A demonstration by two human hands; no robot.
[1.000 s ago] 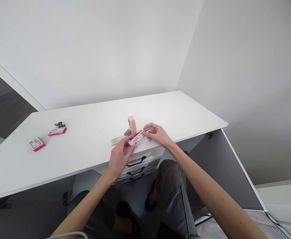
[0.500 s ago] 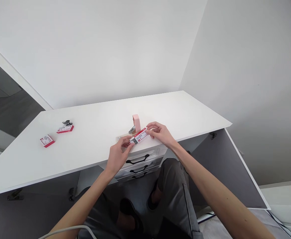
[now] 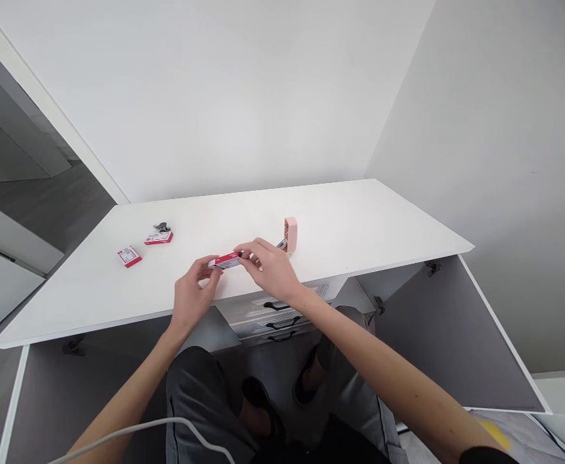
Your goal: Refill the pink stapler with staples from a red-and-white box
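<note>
A small red and white box [image 3: 227,261] is held between both hands just above the white desk [image 3: 360,225]. My left hand [image 3: 191,299] pinches its left end with fingertips. My right hand [image 3: 267,267] grips its right end from above. Behind my right hand a pink stapler [image 3: 289,233] stands on the desk with its top swung up.
Two more red and white boxes [image 3: 128,256] [image 3: 158,238] lie at the desk's far left, with a black binder clip [image 3: 161,227] beside them. A drawer unit with black handles [image 3: 275,316] stands under the desk. Walls close the back and right.
Both hands have carried the box to the left, away from the pink stapler. The view has turned, so the desk items sit further right in the picture.
</note>
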